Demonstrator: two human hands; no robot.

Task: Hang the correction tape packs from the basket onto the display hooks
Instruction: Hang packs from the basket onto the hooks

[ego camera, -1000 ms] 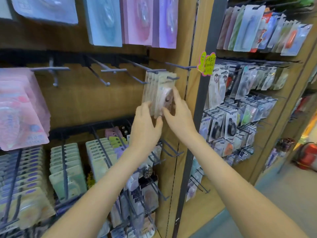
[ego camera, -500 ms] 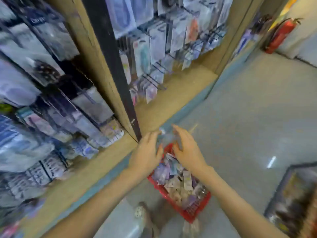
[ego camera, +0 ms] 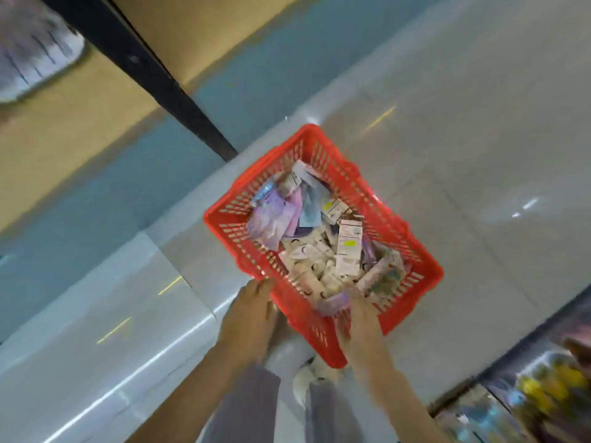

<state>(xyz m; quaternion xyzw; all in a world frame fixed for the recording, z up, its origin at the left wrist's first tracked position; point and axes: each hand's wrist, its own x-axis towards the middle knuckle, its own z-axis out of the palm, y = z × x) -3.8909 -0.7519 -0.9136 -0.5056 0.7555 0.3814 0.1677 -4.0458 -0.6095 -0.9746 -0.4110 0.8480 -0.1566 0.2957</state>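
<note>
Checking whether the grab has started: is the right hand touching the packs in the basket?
Cannot tell. Head view shows the right hand over the red basket's near rim, its fingertips blurred against the packs.

Bright, even overhead light; glare streaks on glossy floor (ego camera: 479, 155). Strong motion blur at frame edges, shelf goods (ego camera: 527, 404) smeared. Basket (ego camera: 319, 145) centre fairly sharp.

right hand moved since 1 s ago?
Yes. The right hand was up at the packs on the display hook; it is now down at the near rim of the red basket on the floor.
</note>
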